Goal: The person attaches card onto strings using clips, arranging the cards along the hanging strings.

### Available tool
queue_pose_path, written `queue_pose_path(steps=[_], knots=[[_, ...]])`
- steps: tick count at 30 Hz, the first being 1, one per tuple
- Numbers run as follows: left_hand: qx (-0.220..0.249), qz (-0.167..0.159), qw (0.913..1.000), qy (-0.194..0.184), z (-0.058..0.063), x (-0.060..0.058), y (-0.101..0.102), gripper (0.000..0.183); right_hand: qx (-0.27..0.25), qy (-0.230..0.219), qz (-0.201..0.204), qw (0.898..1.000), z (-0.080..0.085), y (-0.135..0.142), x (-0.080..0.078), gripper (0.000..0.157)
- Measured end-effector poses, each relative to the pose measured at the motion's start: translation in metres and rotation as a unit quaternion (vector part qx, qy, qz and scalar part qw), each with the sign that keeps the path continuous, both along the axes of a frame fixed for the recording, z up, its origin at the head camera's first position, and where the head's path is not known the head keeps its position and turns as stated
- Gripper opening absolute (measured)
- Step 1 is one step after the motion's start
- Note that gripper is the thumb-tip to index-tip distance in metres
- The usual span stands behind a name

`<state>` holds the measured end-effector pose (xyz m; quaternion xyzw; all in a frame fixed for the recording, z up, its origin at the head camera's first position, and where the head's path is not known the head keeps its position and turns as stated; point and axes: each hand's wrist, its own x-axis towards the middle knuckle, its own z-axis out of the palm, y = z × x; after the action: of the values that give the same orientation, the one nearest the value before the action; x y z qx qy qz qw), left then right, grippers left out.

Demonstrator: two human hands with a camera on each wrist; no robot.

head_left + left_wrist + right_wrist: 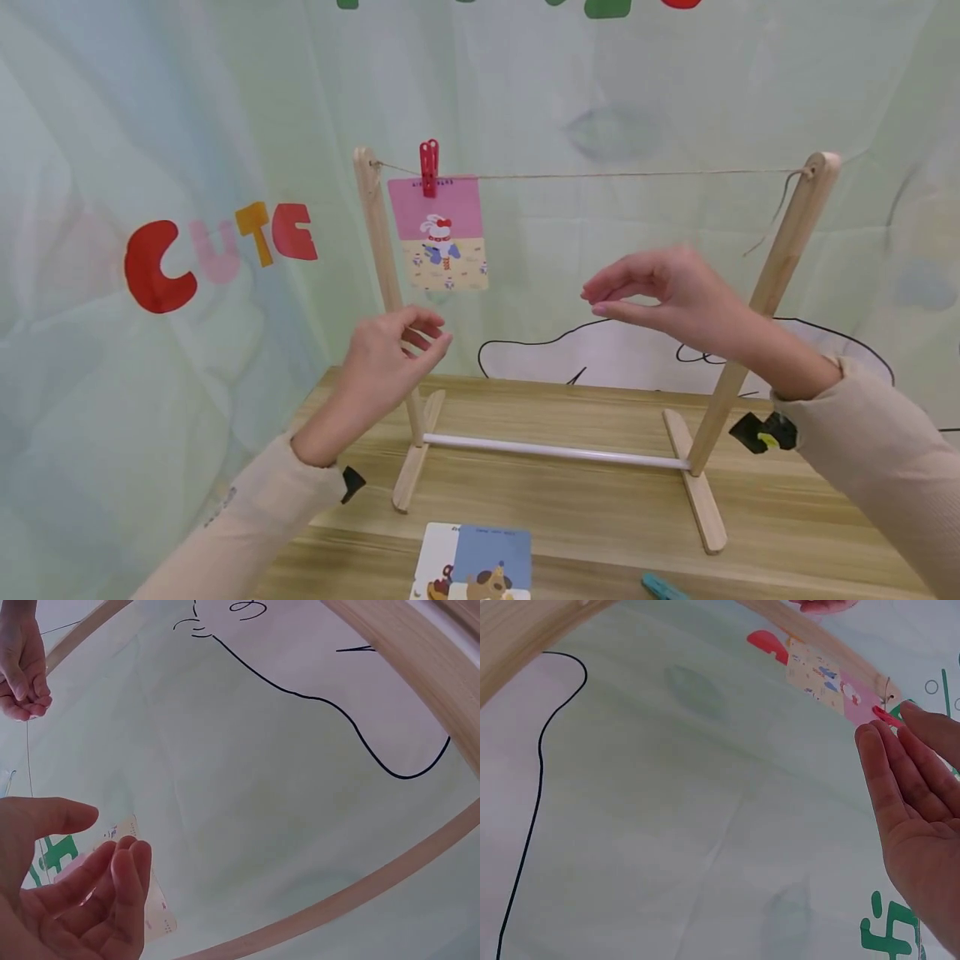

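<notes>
A pink and yellow card (pixel 442 250) with a cartoon animal hangs from a string (pixel 585 175), held by a red clothespin (pixel 429 169). The string runs between the two posts of a wooden stand (pixel 378 233). My left hand (pixel 393 354) is raised just below the card, fingers loosely bent and nothing in them. To the right, under the string, my right hand (pixel 667 292) hovers with thumb and fingers slightly apart, also holding nothing. In the right wrist view, the card (pixel 817 675) appears beyond the fingertips of the right hand (pixel 915 802).
On the wooden table (pixel 585 525) near the front lies a blue and white card (pixel 491 554) with a dog picture. A teal clothespin (pixel 663 587) is right of it, partly cut off. A white bar (pixel 555 451) joins the stand's feet. Behind hangs a printed curtain (pixel 600 92).
</notes>
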<state>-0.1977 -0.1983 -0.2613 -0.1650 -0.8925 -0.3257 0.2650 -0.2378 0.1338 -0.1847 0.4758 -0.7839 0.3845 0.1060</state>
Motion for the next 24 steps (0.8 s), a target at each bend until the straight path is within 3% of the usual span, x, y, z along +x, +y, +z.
queue_pose_path(steps=[10,24], knots=[[-0.009,-0.013,0.9996,-0.022,-0.014,0.000,0.002,0.019,0.016,-0.013,0.020,1.000,-0.024,0.016,-0.001,0.022],[-0.030,-0.024,0.9987,-0.033,-0.023,0.002,0.004,0.017,0.037,-0.010,0.021,0.999,-0.046,0.026,0.000,0.021]])
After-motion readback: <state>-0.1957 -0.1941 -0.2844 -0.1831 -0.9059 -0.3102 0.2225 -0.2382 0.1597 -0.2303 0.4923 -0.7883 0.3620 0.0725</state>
